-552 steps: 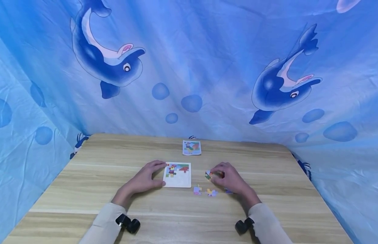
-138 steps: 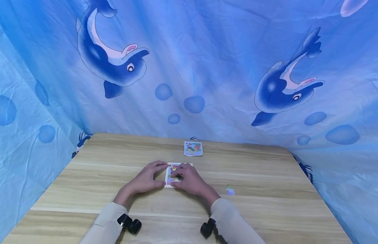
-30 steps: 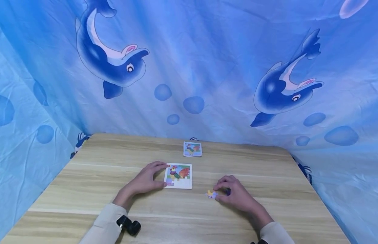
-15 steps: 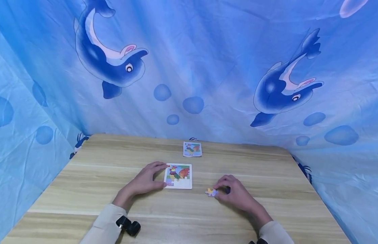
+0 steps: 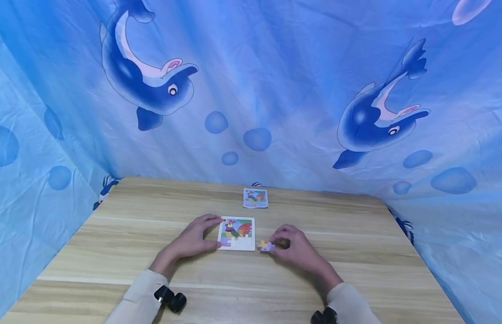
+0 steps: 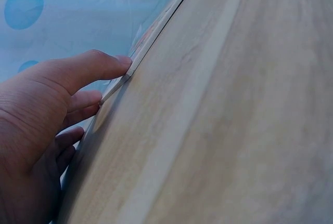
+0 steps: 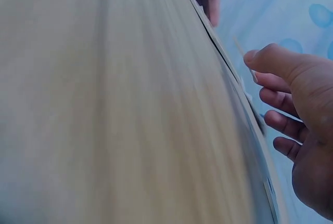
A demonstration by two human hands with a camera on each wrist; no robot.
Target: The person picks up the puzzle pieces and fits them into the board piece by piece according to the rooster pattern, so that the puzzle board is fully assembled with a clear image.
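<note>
A square jigsaw board point(image 5: 244, 244) with a white border lies flat on the table, showing a colourful rooster picture with a bare white gap at its lower right. My left hand point(image 5: 193, 236) holds the board along its left side, thumb at the near corner and index finger at the far one. In the left wrist view the thumb point(image 6: 112, 66) presses against the board's edge. To the right of the board, my right hand point(image 5: 293, 245) pinches a yellow and lilac jigsaw piece point(image 5: 266, 246) between thumb and fingers. The right wrist view shows that piece point(image 7: 240, 46) edge-on, above the tabletop.
A small picture card point(image 5: 255, 198) with the same rooster lies behind the board, near the far edge of the wooden table point(image 5: 218, 288). A blue curtain point(image 5: 291, 81) printed with dolphins hangs behind and beside the table.
My right hand has taken up the yellow and lilac piece from the table and carried it left, close to the board's right side. The left hand and the board stay in place.
</note>
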